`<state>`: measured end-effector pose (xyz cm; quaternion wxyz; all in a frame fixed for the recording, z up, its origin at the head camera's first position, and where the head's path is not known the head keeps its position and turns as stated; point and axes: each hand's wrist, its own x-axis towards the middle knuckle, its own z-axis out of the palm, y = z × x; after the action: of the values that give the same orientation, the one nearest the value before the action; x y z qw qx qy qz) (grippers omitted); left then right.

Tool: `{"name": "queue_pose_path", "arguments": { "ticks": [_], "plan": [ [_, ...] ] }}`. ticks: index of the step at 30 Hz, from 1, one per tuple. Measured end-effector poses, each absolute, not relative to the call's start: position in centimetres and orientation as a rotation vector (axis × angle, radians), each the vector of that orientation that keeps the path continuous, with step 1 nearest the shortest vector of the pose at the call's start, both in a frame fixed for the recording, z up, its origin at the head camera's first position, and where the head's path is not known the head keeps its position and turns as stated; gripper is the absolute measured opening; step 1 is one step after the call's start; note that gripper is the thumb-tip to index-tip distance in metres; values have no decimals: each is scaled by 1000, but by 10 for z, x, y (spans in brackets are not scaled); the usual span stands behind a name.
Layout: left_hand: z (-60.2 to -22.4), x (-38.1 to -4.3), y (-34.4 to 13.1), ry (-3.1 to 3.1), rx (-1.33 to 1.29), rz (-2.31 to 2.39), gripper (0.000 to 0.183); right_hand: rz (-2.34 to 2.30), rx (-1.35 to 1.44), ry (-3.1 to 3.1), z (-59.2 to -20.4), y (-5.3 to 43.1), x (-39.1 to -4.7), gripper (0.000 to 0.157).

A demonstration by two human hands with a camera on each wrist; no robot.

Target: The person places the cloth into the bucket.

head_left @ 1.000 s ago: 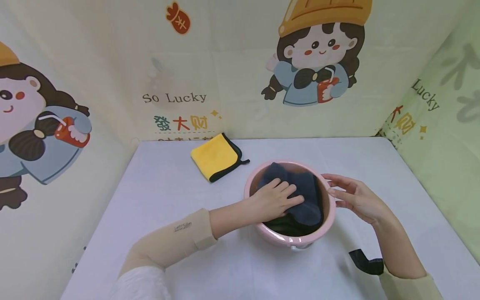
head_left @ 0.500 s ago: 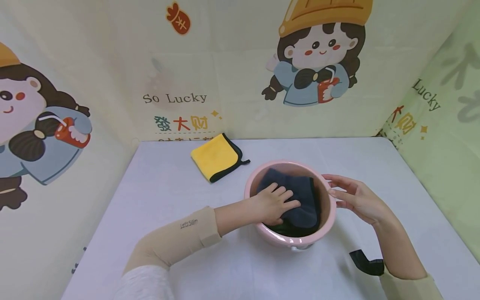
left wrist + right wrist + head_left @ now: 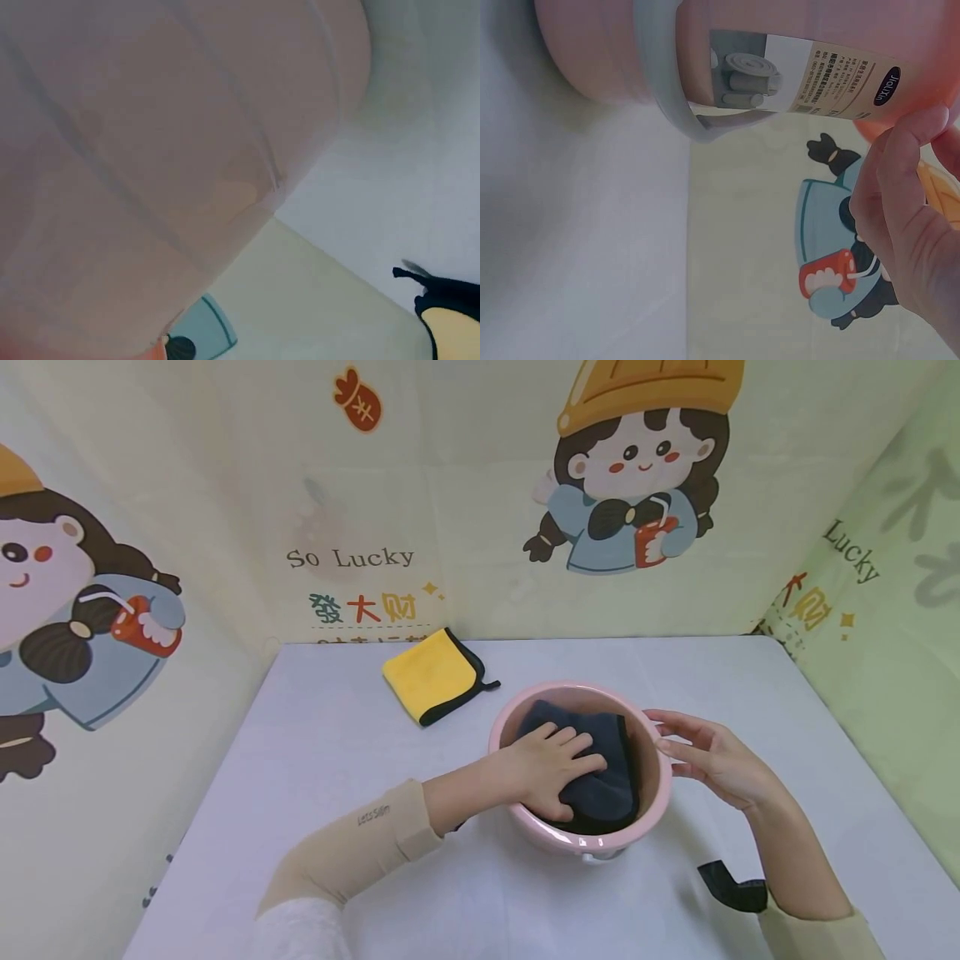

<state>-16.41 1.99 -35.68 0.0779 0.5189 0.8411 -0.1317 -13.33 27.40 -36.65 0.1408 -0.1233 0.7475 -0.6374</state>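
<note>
Down went the dark cloth point(image 3: 611, 789), sunk lower in the bucket point(image 3: 566, 842) than a second before, its near edge now hiding the green patch that had shown at the front! The left hand point(image 3: 555, 768) was right on top of it, fingers apart and spread, palm down, pressing rather than gripping. Over on the other side, the right hand point(image 3: 716, 756) stayed where it had been, clamped lightly on the rim, thumb laid over it and bent fingers against the outer wall. And the hands were well apart from each other, with the cloth between them. Upright on the pale desk point(image 3: 337, 727) stood the bucket, pink, with a printed label point(image 3: 810, 79) and a grey handle point(image 3: 656, 67) hanging down its side in the right wrist view. Farther back lay the yellow cloth point(image 3: 431, 677), folded, black-edged, near the bucket but not touching it, unmoved. Behind it all rose the backdrop point(image 3: 480, 568), full of cartoon figures and lettering
</note>
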Motion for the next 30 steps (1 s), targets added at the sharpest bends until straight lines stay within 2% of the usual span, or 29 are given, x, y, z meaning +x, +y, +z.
{"name": "queue_pose_path", "arguments": {
  "ticks": [8, 14, 21, 30],
  "plan": [
    [-343, -184, 3, 2751, 1576, 34, 60, -1863, -366, 2126, -367, 273, -133, 38],
    [-339, -213, -24, 3083, 1353, 294, 54, -1867, -355, 2119, -367, 274, -133, 38],
    [-369, -253, -64, 3345, 925, 287, 54, -1861, -330, 2127, -366, 273, -133, 38],
    [-425, -286, -112, 3234, 470, 219, 64, -1833, -333, 2140, -364, 275, -132, 39]
  ]
}}
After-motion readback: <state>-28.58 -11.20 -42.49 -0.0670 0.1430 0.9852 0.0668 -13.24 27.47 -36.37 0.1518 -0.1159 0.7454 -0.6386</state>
